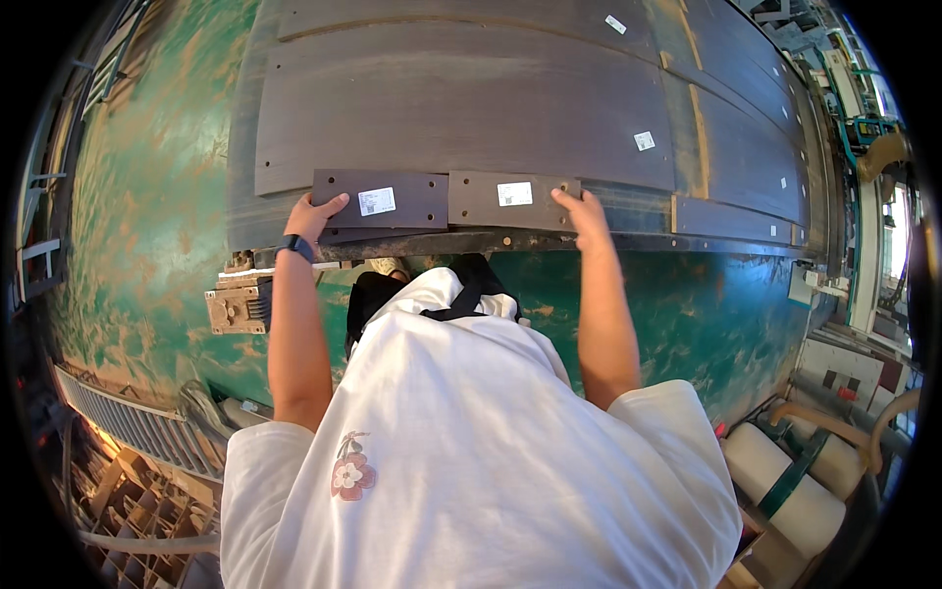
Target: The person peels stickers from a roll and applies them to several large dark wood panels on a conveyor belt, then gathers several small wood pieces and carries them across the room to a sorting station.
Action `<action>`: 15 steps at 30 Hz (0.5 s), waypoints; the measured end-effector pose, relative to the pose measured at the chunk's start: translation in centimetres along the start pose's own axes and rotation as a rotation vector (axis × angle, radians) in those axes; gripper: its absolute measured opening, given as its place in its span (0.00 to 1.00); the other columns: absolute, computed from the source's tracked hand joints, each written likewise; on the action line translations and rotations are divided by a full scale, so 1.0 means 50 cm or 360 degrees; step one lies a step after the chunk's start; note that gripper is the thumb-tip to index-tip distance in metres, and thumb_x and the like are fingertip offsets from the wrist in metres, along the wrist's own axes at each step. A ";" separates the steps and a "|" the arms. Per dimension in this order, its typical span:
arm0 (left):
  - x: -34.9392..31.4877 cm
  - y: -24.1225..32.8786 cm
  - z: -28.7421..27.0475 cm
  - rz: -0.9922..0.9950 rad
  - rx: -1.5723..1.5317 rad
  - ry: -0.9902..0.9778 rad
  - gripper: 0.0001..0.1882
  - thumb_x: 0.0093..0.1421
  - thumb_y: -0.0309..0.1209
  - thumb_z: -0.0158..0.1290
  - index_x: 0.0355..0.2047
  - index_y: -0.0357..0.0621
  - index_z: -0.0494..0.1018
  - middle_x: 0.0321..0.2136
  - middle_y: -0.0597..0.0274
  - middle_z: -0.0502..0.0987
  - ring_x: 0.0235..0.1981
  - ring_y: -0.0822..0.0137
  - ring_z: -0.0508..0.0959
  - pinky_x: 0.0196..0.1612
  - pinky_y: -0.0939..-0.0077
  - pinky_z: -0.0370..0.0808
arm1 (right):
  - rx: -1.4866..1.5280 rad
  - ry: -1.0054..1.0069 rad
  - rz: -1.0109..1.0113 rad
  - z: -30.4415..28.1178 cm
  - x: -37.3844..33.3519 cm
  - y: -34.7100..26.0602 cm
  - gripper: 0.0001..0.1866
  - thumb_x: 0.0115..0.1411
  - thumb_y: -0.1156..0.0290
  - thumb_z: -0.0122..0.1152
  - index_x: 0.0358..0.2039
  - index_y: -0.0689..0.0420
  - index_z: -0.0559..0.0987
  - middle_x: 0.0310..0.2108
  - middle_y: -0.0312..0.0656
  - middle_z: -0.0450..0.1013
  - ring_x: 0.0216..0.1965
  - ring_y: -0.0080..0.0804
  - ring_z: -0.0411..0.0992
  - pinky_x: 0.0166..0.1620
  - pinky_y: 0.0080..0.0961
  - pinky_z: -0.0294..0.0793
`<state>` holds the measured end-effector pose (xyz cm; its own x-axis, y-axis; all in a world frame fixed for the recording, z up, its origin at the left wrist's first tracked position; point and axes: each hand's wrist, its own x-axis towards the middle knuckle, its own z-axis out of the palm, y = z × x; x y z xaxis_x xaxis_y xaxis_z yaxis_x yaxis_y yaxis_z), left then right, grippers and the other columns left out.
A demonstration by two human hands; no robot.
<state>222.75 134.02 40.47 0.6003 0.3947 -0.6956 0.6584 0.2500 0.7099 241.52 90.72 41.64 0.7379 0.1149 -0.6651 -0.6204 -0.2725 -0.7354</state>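
Two small dark grey-brown panels lie end to end at the near edge of a work surface. Each has drilled holes near its corners and a white label. The left panel [412,204] has its outer end in my left hand [312,218], thumb on top and a dark watch on the wrist. My right hand [586,216] grips the outer end of the right panel [478,213] the same way, thumb beside a hole. The fingers of both hands are mostly hidden at the panel ends. Under the left panel, the edge of another dark piece [383,235] shows.
Beyond the small panels lies a large dark panel [471,108]. More labelled panels [741,147] rest to the right. A dark rail [638,243] runs along the near edge. A dusty motor-like block [238,304] stands low at left, above the green floor [687,314].
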 end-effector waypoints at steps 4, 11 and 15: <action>-0.039 0.023 0.006 0.0104 -0.0173 -0.0050 0.24 0.56 0.35 0.60 0.49 0.35 0.68 0.41 0.57 0.76 0.40 0.67 0.77 0.44 0.69 0.74 | 0.0011 -0.0140 -0.0312 -0.013 -0.040 -0.023 0.31 0.52 0.70 0.66 0.54 0.65 0.67 0.50 0.45 0.70 0.51 0.35 0.69 0.56 0.31 0.63; -0.075 -0.040 0.007 0.0336 -0.0575 0.0016 0.21 0.62 0.42 0.54 0.47 0.38 0.68 0.38 0.63 0.76 0.37 0.71 0.76 0.41 0.74 0.75 | 0.0657 -0.0285 -0.0469 -0.034 -0.121 -0.058 0.26 0.55 0.71 0.64 0.54 0.62 0.68 0.50 0.42 0.70 0.50 0.33 0.70 0.54 0.31 0.67; -0.082 0.003 0.065 0.0419 -0.0795 -0.0104 0.25 0.67 0.49 0.43 0.48 0.37 0.69 0.41 0.62 0.76 0.42 0.70 0.76 0.46 0.73 0.74 | 0.0850 -0.0388 -0.0434 0.065 -0.080 -0.058 0.23 0.55 0.70 0.63 0.52 0.59 0.71 0.46 0.39 0.73 0.48 0.31 0.70 0.52 0.31 0.68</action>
<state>221.86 129.58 43.06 0.7525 0.4487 -0.4821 0.1975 0.5446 0.8151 239.50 94.18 46.02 0.8450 0.3437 -0.4096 -0.5125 0.3025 -0.8036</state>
